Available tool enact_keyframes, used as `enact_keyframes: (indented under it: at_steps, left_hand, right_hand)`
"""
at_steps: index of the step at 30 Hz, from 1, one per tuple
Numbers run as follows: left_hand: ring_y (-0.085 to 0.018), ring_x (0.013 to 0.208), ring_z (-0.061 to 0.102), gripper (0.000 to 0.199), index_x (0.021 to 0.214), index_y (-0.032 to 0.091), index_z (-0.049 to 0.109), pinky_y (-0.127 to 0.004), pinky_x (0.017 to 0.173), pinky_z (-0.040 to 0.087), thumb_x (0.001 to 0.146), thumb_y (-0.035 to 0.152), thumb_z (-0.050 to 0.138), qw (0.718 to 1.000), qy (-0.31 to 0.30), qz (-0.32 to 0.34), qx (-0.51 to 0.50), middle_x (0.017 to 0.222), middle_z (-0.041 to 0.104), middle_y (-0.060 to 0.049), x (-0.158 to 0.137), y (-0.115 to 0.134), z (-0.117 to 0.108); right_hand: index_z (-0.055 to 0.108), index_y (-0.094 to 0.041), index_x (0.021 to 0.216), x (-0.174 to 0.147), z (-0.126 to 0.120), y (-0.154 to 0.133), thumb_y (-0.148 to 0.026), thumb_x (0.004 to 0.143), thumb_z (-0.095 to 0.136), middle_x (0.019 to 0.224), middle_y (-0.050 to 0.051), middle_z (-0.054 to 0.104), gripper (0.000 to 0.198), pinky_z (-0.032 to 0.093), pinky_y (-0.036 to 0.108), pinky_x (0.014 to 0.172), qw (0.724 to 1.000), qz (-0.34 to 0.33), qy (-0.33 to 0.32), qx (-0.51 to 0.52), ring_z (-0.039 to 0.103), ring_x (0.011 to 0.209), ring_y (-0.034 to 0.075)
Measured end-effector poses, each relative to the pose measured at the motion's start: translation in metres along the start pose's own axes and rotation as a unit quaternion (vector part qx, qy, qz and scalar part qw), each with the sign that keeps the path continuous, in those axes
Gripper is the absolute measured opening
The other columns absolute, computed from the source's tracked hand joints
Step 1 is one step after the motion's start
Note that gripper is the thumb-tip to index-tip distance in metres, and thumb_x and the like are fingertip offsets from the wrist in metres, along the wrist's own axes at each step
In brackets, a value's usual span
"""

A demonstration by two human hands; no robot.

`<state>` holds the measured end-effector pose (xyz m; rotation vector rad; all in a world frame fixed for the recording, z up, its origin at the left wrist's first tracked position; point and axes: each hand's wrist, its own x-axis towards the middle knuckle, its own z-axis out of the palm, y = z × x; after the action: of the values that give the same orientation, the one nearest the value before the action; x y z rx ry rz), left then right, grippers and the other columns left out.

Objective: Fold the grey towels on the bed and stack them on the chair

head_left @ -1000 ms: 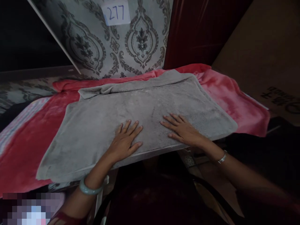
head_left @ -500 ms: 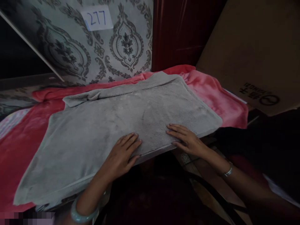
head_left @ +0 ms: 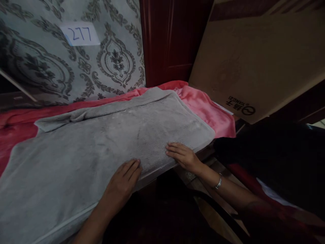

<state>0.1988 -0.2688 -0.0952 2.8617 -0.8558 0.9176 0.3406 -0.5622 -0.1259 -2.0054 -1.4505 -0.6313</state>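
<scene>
A grey plush cloth point(head_left: 101, 145) lies spread over a flat surface, its far edge bunched into a fold. On its near side rests my left hand point(head_left: 123, 181), palm down, fingers together and slightly bent, with the thumb out of sight. To the right, my right hand point(head_left: 181, 156) lies on the cloth close to the front edge. Its fingers are stretched out and its thumb is hidden. Neither hand visibly holds anything. Beneath the grey cloth, a red and pink plush cloth point(head_left: 200, 105) shows at the back, left and right.
Behind stands a wall with patterned paper point(head_left: 116, 64) and a paper marked 277 point(head_left: 81, 34). A dark red panel point(head_left: 167, 40) is beside it. A large cardboard box point(head_left: 248, 61) leans at the right. Dark fabric point(head_left: 266, 159) lies at lower right.
The view has shifted, so the cloths and wall appear further left. Both hands stay on the grey cloth near its front edge; their thumbs, visible before, are now hidden.
</scene>
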Motion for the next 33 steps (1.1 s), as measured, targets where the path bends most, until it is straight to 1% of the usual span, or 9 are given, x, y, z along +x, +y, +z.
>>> enact_keyframes:
  at_steps: [6, 9, 11, 14, 17, 19, 22, 28, 33]
  left_hand:
    - [-0.026, 0.108, 0.069, 0.03, 0.109, 0.017, 0.069, -0.041, 0.089, 0.058, 0.091, 0.001, 0.05, 1.0, 0.018, 0.004, -0.022, 0.121, 0.073, -0.012, 0.001, 0.008, -0.004]
    - [-0.023, 0.097, 0.069, 0.02, 0.094, 0.018, 0.07, -0.039, 0.086, 0.058, 0.094, 0.008, 0.053, 0.997, -0.004, -0.018, -0.072, 0.116, 0.074, -0.011, 0.004, 0.009, -0.017]
    - [-0.02, 0.092, 0.069, 0.02, 0.092, 0.019, 0.07, -0.038, 0.09, 0.057, 0.096, 0.012, 0.052, 0.994, -0.012, -0.044, -0.103, 0.107, 0.076, -0.009, 0.007, 0.003, -0.028]
    - [-0.024, 0.109, 0.067, 0.027, 0.114, 0.019, 0.069, -0.044, 0.1, 0.054, 0.099, 0.021, 0.048, 0.991, -0.037, -0.109, -0.074, 0.119, 0.073, -0.011, 0.012, -0.013, -0.041]
    - [-0.037, 0.144, 0.041, 0.053, 0.147, 0.018, 0.049, -0.059, 0.113, 0.04, 0.098, 0.038, 0.052, 0.973, -0.12, -0.195, -0.021, 0.155, 0.047, -0.016, 0.011, -0.025, -0.039]
    - [-0.041, 0.151, 0.027, 0.065, 0.155, 0.022, 0.038, -0.068, 0.115, 0.032, 0.097, 0.047, 0.052, 0.956, -0.178, -0.233, -0.016, 0.164, 0.033, -0.015, 0.005, -0.026, -0.031]
    - [-0.042, 0.153, 0.021, 0.065, 0.158, 0.027, 0.034, -0.073, 0.115, 0.026, 0.099, 0.052, 0.047, 0.942, -0.215, -0.254, -0.033, 0.166, 0.03, -0.012, -0.006, -0.021, -0.019]
    - [-0.041, 0.154, 0.019, 0.067, 0.158, 0.027, 0.034, -0.073, 0.117, 0.023, 0.098, 0.054, 0.047, 0.939, -0.22, -0.26, -0.045, 0.167, 0.028, -0.011, -0.011, -0.017, -0.016]
    - [-0.04, 0.154, 0.017, 0.067, 0.158, 0.027, 0.034, -0.072, 0.118, 0.021, 0.098, 0.052, 0.049, 0.933, -0.226, -0.276, -0.055, 0.167, 0.026, -0.011, -0.007, -0.014, -0.018]
  right_hand:
    - [0.071, -0.025, 0.123, -0.002, -0.001, -0.004, -0.02, 0.103, 0.044, 0.121, 0.01, 0.073, 0.034, 0.057, 0.046, 0.099, 1.0, 0.021, -0.011, -0.001, 0.063, 0.123, 0.023]
    - [0.074, -0.024, 0.111, 0.004, -0.014, -0.006, -0.031, 0.102, 0.049, 0.112, 0.01, 0.075, 0.028, 0.058, 0.046, 0.095, 0.999, 0.033, -0.023, 0.014, 0.068, 0.112, 0.024]
    - [0.075, -0.024, 0.108, 0.014, -0.024, -0.005, -0.037, 0.103, 0.045, 0.106, 0.01, 0.076, 0.033, 0.057, 0.047, 0.096, 0.997, 0.061, -0.031, 0.018, 0.07, 0.106, 0.025]
    - [0.07, -0.023, 0.126, 0.037, -0.03, 0.0, -0.046, 0.105, 0.038, 0.125, 0.012, 0.07, 0.045, 0.048, 0.052, 0.107, 0.994, 0.099, -0.046, -0.005, 0.061, 0.123, 0.028]
    - [0.051, -0.022, 0.149, 0.057, -0.019, 0.004, -0.056, 0.103, 0.037, 0.157, 0.012, 0.044, 0.059, 0.034, 0.058, 0.117, 0.99, 0.09, -0.098, -0.045, 0.035, 0.147, 0.032]
    - [0.039, -0.027, 0.157, 0.062, -0.006, 0.005, -0.059, 0.101, 0.039, 0.165, 0.01, 0.03, 0.064, 0.03, 0.061, 0.118, 0.982, 0.074, -0.16, -0.067, 0.025, 0.152, 0.034]
    - [0.031, -0.034, 0.16, 0.058, 0.012, 0.004, -0.059, 0.101, 0.041, 0.166, 0.006, 0.028, 0.065, 0.029, 0.063, 0.117, 0.968, 0.063, -0.228, -0.087, 0.025, 0.152, 0.034]
    - [0.029, -0.035, 0.16, 0.048, 0.017, 0.006, -0.057, 0.101, 0.041, 0.166, 0.005, 0.028, 0.064, 0.029, 0.063, 0.117, 0.965, 0.068, -0.238, -0.091, 0.025, 0.152, 0.033]
    - [0.044, -0.031, 0.154, 0.058, 0.013, 0.009, -0.059, 0.101, 0.039, 0.161, 0.009, 0.039, 0.06, 0.034, 0.062, 0.113, 0.966, 0.067, -0.238, -0.07, 0.035, 0.147, 0.035]
